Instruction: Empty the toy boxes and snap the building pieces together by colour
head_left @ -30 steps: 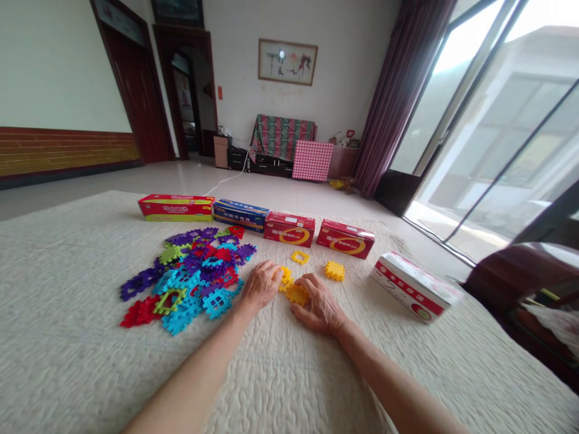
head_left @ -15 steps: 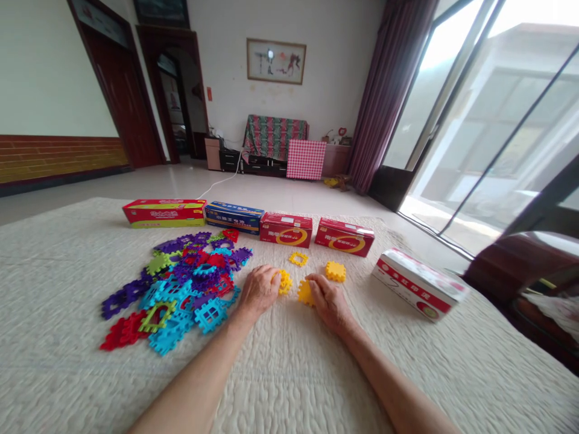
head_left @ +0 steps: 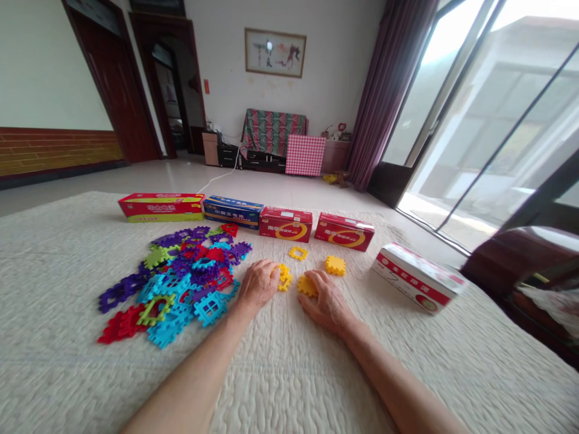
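"Cream quilted cover (head_left: 280, 374) fills the foreground, two bare forearms (head_left: 205, 352) reaching in over it."

"ok, and the hands?"

"Right hand (head_left: 328, 301) has its thumb apart from the fingers, fingertips over a yellow notched tile (head_left: 306, 286) on the cover. Honestly can't tell if it's gripping or just resting. Left hand (head_left: 259, 283) is curled round some yellow frame pieces (head_left: 284, 278), thumb against them. Most of its fingertips are hidden tho. Small gap between what the two hands have."

"What's all the colour on the left?"

"Loose pile (head_left: 194, 274) of notched bits near the left hand: purple, blue, red, green."

"And past the right hand?"

"Yellow stack (head_left: 335, 265) just beyond it, white-and-red box (head_left: 414, 280) further right. Single open yellow frame (head_left: 305, 257) lies a bit farther out, before the box row."

"Box row?"

"Left to right: red-and-green box (head_left: 161, 208), blue box (head_left: 233, 212), then two red boxes (head_left: 286, 225) with a gap between."

"Anything behind?"

"Checked cloth (head_left: 304, 155) hanging beside a patterned cloth (head_left: 274, 131), framed picture (head_left: 275, 53) on the wall above."
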Available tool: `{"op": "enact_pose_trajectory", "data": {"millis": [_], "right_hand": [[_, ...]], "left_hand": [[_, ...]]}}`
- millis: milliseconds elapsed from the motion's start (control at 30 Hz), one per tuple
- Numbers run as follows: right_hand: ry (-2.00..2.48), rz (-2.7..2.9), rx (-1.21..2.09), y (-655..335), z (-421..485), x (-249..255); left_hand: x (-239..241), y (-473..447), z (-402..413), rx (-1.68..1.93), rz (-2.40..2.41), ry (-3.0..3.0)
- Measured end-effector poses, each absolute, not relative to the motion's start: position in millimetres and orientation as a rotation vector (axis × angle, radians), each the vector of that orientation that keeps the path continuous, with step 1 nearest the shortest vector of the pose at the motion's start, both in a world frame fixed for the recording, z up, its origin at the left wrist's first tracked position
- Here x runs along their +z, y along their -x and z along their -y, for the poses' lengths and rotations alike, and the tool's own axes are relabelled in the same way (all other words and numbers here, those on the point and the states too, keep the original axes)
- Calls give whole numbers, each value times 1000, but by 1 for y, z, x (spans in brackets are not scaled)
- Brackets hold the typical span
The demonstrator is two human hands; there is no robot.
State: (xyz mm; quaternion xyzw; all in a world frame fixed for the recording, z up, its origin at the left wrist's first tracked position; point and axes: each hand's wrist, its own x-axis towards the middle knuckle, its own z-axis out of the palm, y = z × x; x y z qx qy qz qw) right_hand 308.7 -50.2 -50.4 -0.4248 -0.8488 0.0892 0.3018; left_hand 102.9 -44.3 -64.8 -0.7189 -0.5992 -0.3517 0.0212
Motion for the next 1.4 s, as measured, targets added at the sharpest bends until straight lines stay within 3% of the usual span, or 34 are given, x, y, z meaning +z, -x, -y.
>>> {"op": "enact_pose_trajectory", "data": {"millis": [367,667,1133,1400], "right_hand": [[868,2205,161,-319,44,-32],[1086,2120,82,-374,-29,-33],[1124,2148,63,-373,-26,-45],[1245,2159,237,-379,-25,-47]], "left_hand": [[-66,-102,46,-1055,1814,2251],[-67,-103,44,-1048,1847,2228],[-70,-103,43,-1069,1855,2226],[-70,-102,42,-1073,1867,2251]]}}
